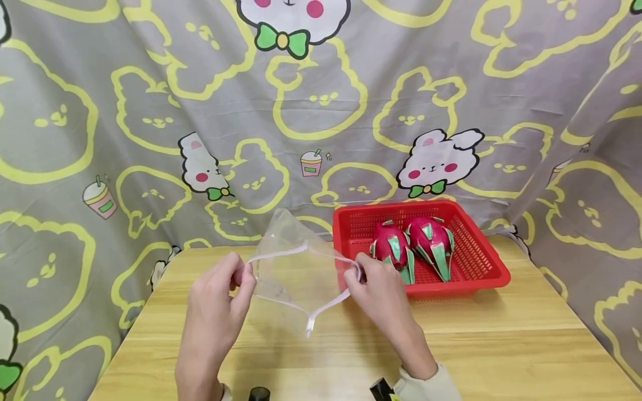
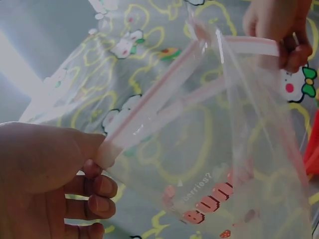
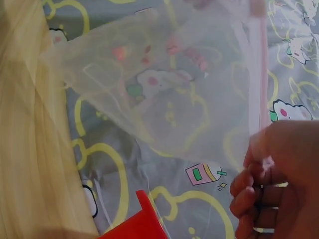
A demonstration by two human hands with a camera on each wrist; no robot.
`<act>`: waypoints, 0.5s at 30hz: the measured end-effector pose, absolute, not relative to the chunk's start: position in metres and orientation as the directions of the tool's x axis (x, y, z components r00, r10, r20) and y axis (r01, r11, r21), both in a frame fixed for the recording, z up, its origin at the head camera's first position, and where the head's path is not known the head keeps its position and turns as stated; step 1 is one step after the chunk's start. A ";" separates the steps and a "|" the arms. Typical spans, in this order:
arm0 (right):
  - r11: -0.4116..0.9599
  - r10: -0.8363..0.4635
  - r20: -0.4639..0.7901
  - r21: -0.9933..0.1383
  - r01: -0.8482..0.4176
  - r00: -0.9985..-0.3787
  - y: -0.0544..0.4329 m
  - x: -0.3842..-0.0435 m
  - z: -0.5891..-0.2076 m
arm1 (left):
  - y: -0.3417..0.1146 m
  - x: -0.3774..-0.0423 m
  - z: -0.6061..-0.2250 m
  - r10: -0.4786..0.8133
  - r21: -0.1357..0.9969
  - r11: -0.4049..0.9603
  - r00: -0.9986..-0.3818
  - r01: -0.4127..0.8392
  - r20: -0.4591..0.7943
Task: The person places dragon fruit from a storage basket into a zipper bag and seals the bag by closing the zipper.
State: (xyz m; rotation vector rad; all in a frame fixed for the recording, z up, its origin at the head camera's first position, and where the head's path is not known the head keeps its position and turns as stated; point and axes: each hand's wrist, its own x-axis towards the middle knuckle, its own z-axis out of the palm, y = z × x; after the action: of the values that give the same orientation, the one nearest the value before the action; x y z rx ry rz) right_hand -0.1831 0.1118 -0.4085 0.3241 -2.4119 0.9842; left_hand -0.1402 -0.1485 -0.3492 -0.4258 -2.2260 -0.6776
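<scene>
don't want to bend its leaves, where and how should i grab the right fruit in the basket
Grip the fruit by its round body, probably from above: the basket surrounds its sides but not its top, and long leaves taper toward you.

Left hand [image 1: 215,303] and right hand [image 1: 383,295] bare. Right sleeve [image 1: 426,384] pale cream, plain, loose-edged, ending on forearm. Left sleeve [image 1: 227,394] likewise pale, only sliver showing. Black blunt-ended piece [image 1: 381,389] beside right sleeve, yellow patch at lower side. Second black piece [image 1: 259,395] round-topped, near left forearm, cut off below.
</scene>
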 end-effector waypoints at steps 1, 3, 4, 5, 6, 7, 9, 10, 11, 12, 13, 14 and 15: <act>0.686 -0.036 0.538 -0.599 -0.412 -0.842 0.111 -0.183 -0.408 | -0.147 -0.142 -0.351 0.092 0.337 0.797 -0.653 0.500 0.752; 0.638 -0.046 0.540 -0.631 -0.441 -0.840 0.109 -0.183 -0.409 | -0.144 -0.146 -0.354 0.089 0.349 0.793 -0.661 0.500 0.745; 0.618 -0.047 0.547 -0.642 -0.454 -0.836 0.108 -0.182 -0.409 | -0.143 -0.149 -0.357 0.086 0.354 0.797 -0.673 0.488 0.734; 0.600 -0.045 0.555 -0.649 -0.467 -0.830 0.106 -0.182 -0.409 | -0.141 -0.152 -0.359 0.083 0.360 0.805 -0.691 0.471 0.718; 0.590 -0.038 0.565 -0.653 -0.475 -0.824 0.105 -0.182 -0.410 | -0.139 -0.155 -0.362 0.082 0.367 0.813 -0.712 0.453 0.698; 0.581 -0.029 0.575 -0.656 -0.482 -0.818 0.104 -0.182 -0.410 | -0.138 -0.157 -0.364 0.082 0.375 0.821 -0.738 0.431 0.670; 0.578 -0.007 0.594 -0.654 -0.488 -0.804 0.101 -0.181 -0.411 | -0.135 -0.162 -0.370 0.081 0.394 0.834 -0.791 0.387 0.606; 0.581 0.004 0.603 -0.650 -0.489 -0.798 0.100 -0.181 -0.411 | -0.134 -0.163 -0.372 0.085 0.401 0.837 -0.812 0.373 0.577; 0.584 0.012 0.610 -0.648 -0.489 -0.792 0.100 -0.181 -0.411 | -0.132 -0.164 -0.373 0.093 0.409 0.836 -0.829 0.366 0.552; 0.588 0.018 0.616 -0.643 -0.490 -0.788 0.099 -0.181 -0.411 | -0.131 -0.165 -0.374 0.101 0.420 0.833 -0.845 0.361 0.525; 0.591 0.021 0.618 -0.642 -0.489 -0.786 0.099 -0.181 -0.410 | -0.131 -0.165 -0.375 0.109 0.429 0.829 -0.856 0.359 0.505; 0.591 0.025 0.617 -0.643 -0.486 -0.786 0.100 -0.181 -0.410 | -0.131 -0.166 -0.375 0.112 0.437 0.826 -0.863 0.356 0.492; 0.591 0.027 0.616 -0.645 -0.484 -0.787 0.100 -0.182 -0.410 | -0.131 -0.166 -0.375 0.113 0.444 0.822 -0.866 0.357 0.487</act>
State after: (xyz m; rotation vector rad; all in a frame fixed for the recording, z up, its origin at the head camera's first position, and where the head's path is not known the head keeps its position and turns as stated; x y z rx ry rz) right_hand -0.1816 0.1004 -0.4104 0.3612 -2.2366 1.1462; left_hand -0.1659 -0.1314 -0.3754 -0.3494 -2.5568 -0.7454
